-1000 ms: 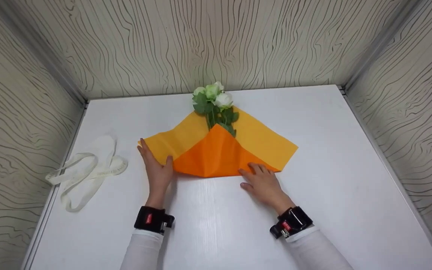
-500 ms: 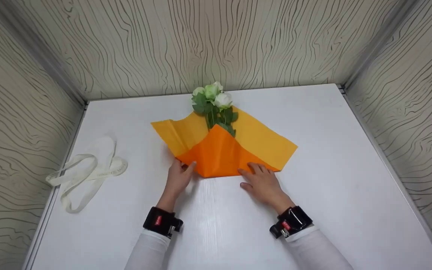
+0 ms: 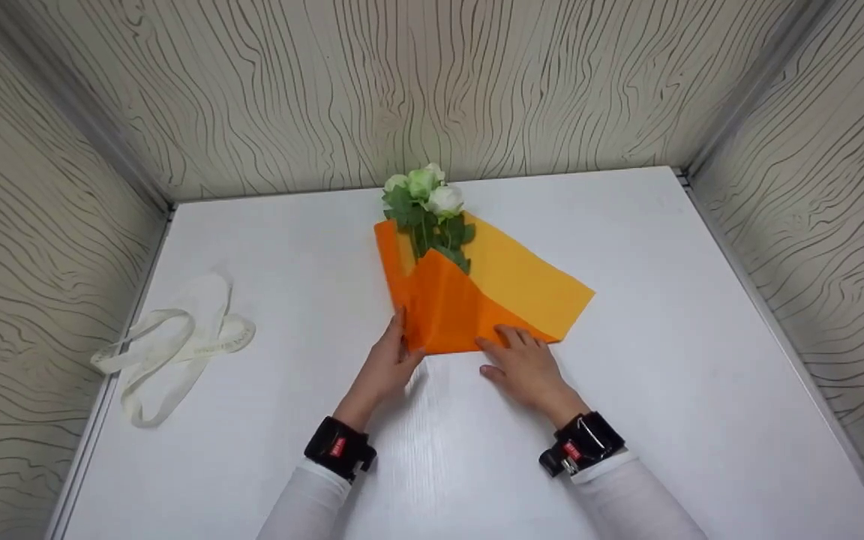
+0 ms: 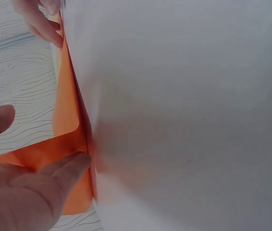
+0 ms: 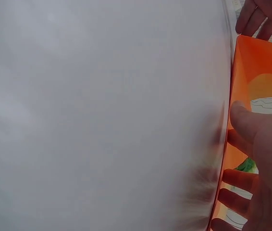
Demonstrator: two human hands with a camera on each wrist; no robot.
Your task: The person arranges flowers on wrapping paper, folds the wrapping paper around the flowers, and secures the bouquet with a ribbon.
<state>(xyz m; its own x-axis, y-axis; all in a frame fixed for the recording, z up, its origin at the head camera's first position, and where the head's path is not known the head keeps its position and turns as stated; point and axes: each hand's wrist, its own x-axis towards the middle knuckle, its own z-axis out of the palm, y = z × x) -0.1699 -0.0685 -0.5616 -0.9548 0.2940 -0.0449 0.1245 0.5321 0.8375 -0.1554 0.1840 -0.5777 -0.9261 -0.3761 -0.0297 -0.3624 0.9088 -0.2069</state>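
Note:
A sheet of wrapping paper (image 3: 450, 315), bright orange outside and yellow inside, lies around a small bunch of white and pale green flowers (image 3: 432, 196) with green leaves. Its left side is folded up and inward beside the stems. My left hand (image 3: 385, 366) is at this fold, its extended fingers pressing the paper and its thumb apart, as the left wrist view also shows at the orange fold (image 4: 68, 108). With fingers spread, my right hand (image 3: 526, 367) rests on the lower right edge of the sheet. The paper's right side (image 3: 526, 274) lies flat, yellow face up. The lower stems are hidden under the orange flap.
A loosely looped cream ribbon (image 3: 169, 349) with faint lettering lies on the left of the white table (image 3: 702, 360). Wood-patterned walls (image 3: 432, 82) stand behind and on both sides. Each wrist wears a black strap with a camera.
My left hand has moved right from the sheet's left corner, turning that side up and over toward the flowers, orange face outward. My right hand has stayed in place.

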